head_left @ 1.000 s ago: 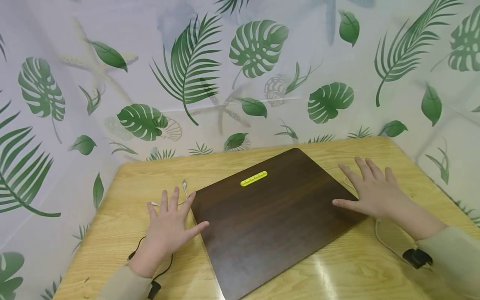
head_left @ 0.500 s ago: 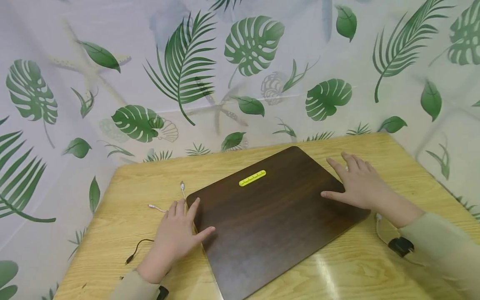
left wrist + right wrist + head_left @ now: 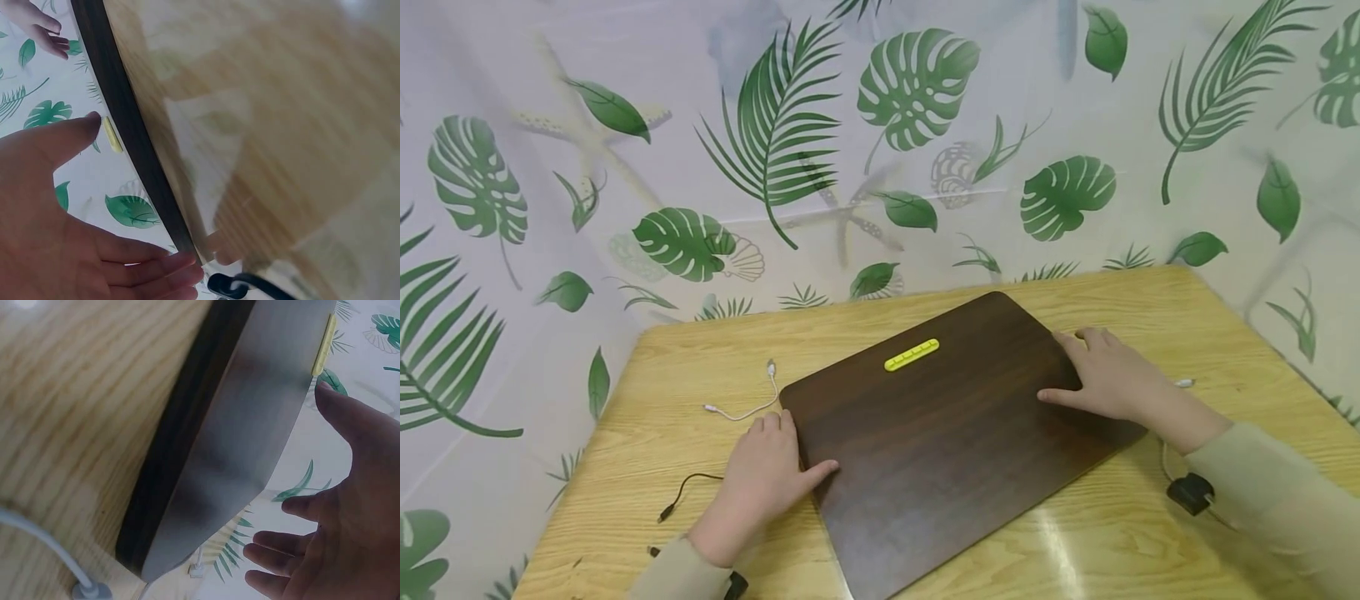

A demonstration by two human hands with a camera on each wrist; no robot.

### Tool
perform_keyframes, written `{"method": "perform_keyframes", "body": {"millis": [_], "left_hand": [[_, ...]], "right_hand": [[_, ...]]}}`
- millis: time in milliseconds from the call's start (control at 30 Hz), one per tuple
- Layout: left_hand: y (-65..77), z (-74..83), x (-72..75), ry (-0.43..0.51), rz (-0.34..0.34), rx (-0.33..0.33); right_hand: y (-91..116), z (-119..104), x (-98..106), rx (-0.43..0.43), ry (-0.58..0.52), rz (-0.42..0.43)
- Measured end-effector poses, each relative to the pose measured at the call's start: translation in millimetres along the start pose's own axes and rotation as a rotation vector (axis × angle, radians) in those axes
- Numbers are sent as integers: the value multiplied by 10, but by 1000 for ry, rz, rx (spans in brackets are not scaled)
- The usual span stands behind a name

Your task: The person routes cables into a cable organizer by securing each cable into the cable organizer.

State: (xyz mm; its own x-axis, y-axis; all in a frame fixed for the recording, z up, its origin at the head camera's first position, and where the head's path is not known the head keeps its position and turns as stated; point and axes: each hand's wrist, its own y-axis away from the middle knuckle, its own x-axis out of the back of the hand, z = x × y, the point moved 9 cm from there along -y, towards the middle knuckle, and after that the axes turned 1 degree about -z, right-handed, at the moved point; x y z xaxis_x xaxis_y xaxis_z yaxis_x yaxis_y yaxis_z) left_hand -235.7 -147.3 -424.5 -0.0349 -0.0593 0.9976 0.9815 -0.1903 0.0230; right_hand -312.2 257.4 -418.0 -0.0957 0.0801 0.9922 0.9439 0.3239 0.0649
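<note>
A dark brown rectangular board [image 3: 940, 433] lies at a slant on the wooden table, with a yellow slotted strip [image 3: 912, 355] near its far edge. My left hand [image 3: 763, 471] is at the board's left edge, its fingers along the side and its thumb over the top face. In the left wrist view, those fingertips [image 3: 187, 265] meet the edge. At the right edge, my right hand [image 3: 1108, 379] has its fingers spread beside the board and its thumb above the surface. The right wrist view shows this hand [image 3: 350, 506] with loosely extended fingers and nothing in its grasp.
Left of the board lie a white cable [image 3: 741, 414] and a black cable [image 3: 688, 492], with another black plug [image 3: 653, 551] nearer. A white plug [image 3: 1184, 382] shows beyond my right wrist. A leaf-patterned cloth [image 3: 842, 150] hangs behind the table [image 3: 685, 358].
Both hands have come inward and lower, from hovering beside the board to its left and right edges. The fingers are less widely spread. The board and yellow strip keep their places.
</note>
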Motion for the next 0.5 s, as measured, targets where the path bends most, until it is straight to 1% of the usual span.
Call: {"method": "perform_keyframes", "body": {"millis": [267, 500], "left_hand": [[11, -19, 24, 11, 24, 25], [-3, -63, -9, 80, -26, 68]], "right_hand": [[-81, 53, -70, -27, -10, -47], [-122, 149, -132, -41, -41, -80]]}}
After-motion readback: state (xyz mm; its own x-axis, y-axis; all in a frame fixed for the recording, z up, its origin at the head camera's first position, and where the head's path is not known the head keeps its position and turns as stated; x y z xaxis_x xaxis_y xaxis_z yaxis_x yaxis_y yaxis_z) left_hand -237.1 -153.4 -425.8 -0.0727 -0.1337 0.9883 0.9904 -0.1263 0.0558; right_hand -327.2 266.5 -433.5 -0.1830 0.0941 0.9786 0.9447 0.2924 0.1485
